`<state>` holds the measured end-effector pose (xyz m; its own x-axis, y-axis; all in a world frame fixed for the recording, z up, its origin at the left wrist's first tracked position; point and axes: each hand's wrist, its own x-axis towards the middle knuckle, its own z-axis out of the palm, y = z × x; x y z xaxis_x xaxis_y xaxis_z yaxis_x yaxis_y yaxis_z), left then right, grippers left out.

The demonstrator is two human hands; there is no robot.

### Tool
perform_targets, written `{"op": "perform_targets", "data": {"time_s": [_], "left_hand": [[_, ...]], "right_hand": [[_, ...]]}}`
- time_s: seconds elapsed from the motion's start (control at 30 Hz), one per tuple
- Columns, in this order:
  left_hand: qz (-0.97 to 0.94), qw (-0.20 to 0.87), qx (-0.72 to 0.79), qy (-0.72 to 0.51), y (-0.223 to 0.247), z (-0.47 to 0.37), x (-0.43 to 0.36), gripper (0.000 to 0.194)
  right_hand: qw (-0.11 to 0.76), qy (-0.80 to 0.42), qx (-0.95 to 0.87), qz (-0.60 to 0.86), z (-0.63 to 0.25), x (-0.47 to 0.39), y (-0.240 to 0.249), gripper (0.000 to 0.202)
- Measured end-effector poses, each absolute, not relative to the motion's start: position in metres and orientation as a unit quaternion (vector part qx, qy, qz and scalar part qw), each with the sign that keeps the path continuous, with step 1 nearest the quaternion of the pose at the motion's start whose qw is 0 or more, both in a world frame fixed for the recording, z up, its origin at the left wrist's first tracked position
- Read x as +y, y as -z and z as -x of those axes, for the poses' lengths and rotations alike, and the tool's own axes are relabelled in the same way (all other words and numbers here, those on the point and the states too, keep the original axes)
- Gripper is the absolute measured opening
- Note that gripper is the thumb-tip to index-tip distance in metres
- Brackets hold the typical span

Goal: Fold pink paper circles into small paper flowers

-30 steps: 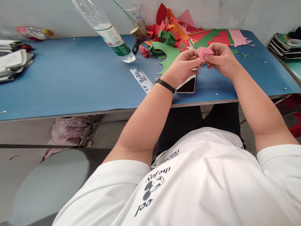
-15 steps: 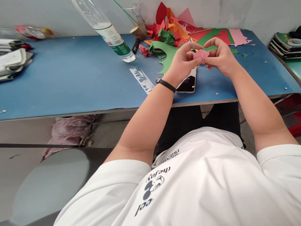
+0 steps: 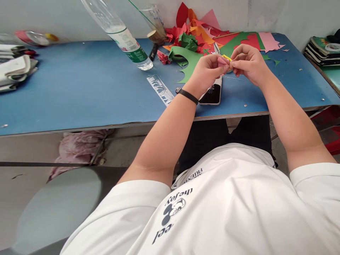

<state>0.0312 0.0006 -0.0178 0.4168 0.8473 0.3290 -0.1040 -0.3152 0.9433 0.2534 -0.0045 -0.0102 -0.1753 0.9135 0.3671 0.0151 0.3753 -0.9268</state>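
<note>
A small folded piece of pink paper (image 3: 222, 61) is pinched between the thumb and fingers of my left hand (image 3: 206, 72). My right hand (image 3: 248, 65) is closed at the paper's right end, its thumb and forefinger meeting the left fingertips; its grip there is partly hidden. Behind the hands lie scissors (image 3: 216, 48) with yellow handles, partly covered by the fingers. Below my left hand a phone (image 3: 212, 96) lies on the blue table (image 3: 87, 85). A thin wire-like stick (image 3: 235, 78) lies under my right hand.
A clear stencil ruler (image 3: 160, 89) lies left of the phone. An upright water bottle (image 3: 130, 46) stands farther back, near a crumpled pink paper piece (image 3: 163, 57). Red, orange and green paper scraps (image 3: 188, 41) pile up by the wall. Books (image 3: 322, 51) sit at far right.
The pink paper has turned from spread out to a narrower, folded look between my fingers. My fingers have drawn in and lowered, uncovering more of the scissors.
</note>
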Motion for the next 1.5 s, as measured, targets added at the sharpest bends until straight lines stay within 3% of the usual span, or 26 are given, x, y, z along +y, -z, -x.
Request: {"op": "perform_targets", "data": {"time_s": [0.2,0.43,0.6,0.8,1.0,1.2,1.5], "left_hand": [[-0.624,0.566,0.242,-0.482,0.028,-0.028,0.006,0.025],[-0.591,0.629,0.254,-0.437,0.022,-0.024,0.004,0.032],[-0.589,0.627,0.258,-0.440,0.024,-0.024,0.004,0.036],[-0.607,0.618,0.240,-0.438,0.035,-0.025,0.013,0.021],[-0.609,0.604,0.270,-0.438,0.029,-0.024,0.008,0.039],[-0.654,0.537,0.235,-0.478,0.026,-0.027,0.006,0.023],[-0.653,0.538,0.263,-0.464,0.022,-0.031,0.000,0.027]], "right_hand": [[0.548,-0.325,-0.688,0.348,-0.245,-0.008,0.010,0.049],[0.548,-0.265,-0.711,0.352,-0.251,-0.012,0.013,0.037],[0.556,-0.252,-0.713,0.345,-0.247,-0.013,0.014,0.035],[0.541,-0.247,-0.717,0.364,-0.246,-0.017,0.011,0.030],[0.532,-0.246,-0.717,0.377,-0.244,-0.021,0.008,0.031],[0.538,-0.239,-0.706,0.395,-0.241,-0.023,0.004,0.034],[0.519,-0.208,-0.724,0.404,-0.245,-0.019,0.004,0.038]]}}
